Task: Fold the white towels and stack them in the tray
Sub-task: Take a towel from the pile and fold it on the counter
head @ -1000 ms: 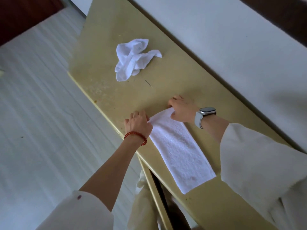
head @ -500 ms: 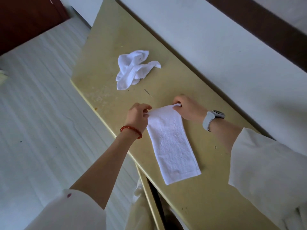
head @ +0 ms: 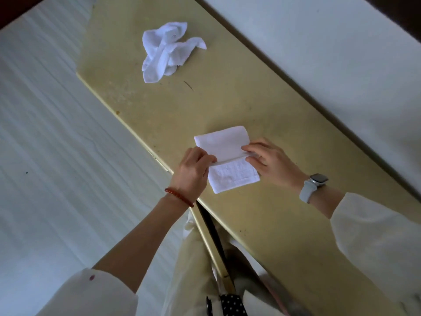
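**Towel folding at mid-task: one towel partly folded, one untouched**

The folded towel point(head: 224, 157) lies flat near the front edge of the yellow table point(head: 262, 106), doubled over on itself so that its upper layer ends in a free edge running across the middle. The left hand point(head: 192, 172) pinches that edge at its left end between thumb and fingertips; the right hand point(head: 270, 161) pinches the same edge at its right end, fingers bent over the cloth. Both hands are thus closed on the towel. Judged from this layout, one fold is being laid and the short exposed lower layer may need a further fold or squaring. A crumpled towel point(head: 167, 51) rests well apart, toward the far end of the table, not yet folded. No tray appears in view, so no stacking can be confirmed; that step, and the second towel, remain.
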`<state>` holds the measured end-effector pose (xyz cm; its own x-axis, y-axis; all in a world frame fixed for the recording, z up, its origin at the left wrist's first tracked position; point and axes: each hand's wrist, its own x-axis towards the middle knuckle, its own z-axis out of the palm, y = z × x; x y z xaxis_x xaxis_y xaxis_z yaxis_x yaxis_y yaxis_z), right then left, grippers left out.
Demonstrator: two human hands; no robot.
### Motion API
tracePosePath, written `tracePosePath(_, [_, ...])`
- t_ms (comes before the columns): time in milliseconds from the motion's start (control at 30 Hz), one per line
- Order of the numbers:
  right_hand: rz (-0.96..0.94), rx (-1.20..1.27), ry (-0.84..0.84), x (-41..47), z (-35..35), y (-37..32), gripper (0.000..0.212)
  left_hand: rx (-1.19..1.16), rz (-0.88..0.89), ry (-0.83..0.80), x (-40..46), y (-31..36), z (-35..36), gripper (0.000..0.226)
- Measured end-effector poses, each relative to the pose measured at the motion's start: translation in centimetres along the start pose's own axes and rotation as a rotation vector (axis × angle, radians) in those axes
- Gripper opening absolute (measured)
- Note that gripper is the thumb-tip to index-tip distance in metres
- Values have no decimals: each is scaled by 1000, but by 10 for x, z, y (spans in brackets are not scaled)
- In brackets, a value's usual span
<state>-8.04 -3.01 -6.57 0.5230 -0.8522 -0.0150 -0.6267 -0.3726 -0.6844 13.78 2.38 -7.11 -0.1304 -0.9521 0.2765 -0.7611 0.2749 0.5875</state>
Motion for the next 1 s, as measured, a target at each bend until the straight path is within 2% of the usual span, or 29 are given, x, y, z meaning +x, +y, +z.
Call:
tracePosePath(200, [13,-57,5,-28,16,5,23,8,-25,-111,-27,8,17,35])
tracePosePath(467, [-59,-126,-119,-42,13,12,21,8,24,-175,-41,20,29,33])
tracePosePath(700, [-82,-157,-90,-48,20,16,16,40,35,-164,-46,18,31,36])
tracePosePath(1000, [-123,-184,-22,-49,21,14,22,71,58,-122,-48,12,29,31])
